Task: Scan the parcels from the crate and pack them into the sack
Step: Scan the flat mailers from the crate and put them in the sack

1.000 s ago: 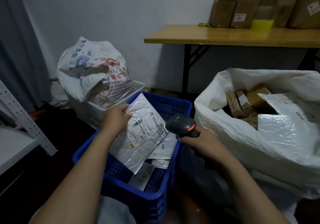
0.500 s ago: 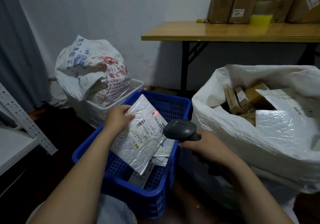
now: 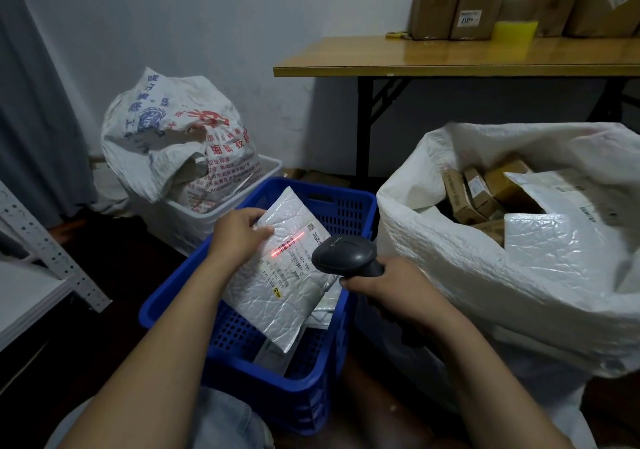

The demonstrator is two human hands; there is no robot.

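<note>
1. One mailer (image 3: 277, 292) is in play: a white bubble-padded envelope, held tilted over the crate (image 3: 311, 407), its lower corner dipping below the rim.
2. It looks light and soft to me. The skin is crinkled film, a bit slick, and I'd expect it to flop if taken by a single corner. I cannot tell what is inside, so I would not vouch for how sturdy it is.
3. I'd say the best hold is an edge pinch clear of the label (image 3: 294, 261), thumb on the face and fingers behind, so the barcode stays flat and uncovered.
4. Left hand (image 3: 239, 237) does just that: it grips the mailer's upper left edge with the thumb across the face. The fingers curl behind, out of sight.
5. Right hand (image 3: 391, 284) is clenched round the handle of the scanner (image 3: 343, 254), whose head is aimed left at the label. I cannot see whether a finger presses the trigger.
6. Red scan line (image 3: 287, 242) lies across the barcode, just beside the left thumb.
7. More flat parcels (image 3: 325, 306) lie in the crate beneath the mailer.
8. Sack (image 3: 450, 258) stands open just right of the crate, with cartons (image 3: 474, 195) and a padded envelope (image 3: 554, 240) in it. For something this light, I reckon a gentle slide over the sack's lip would do.
</note>
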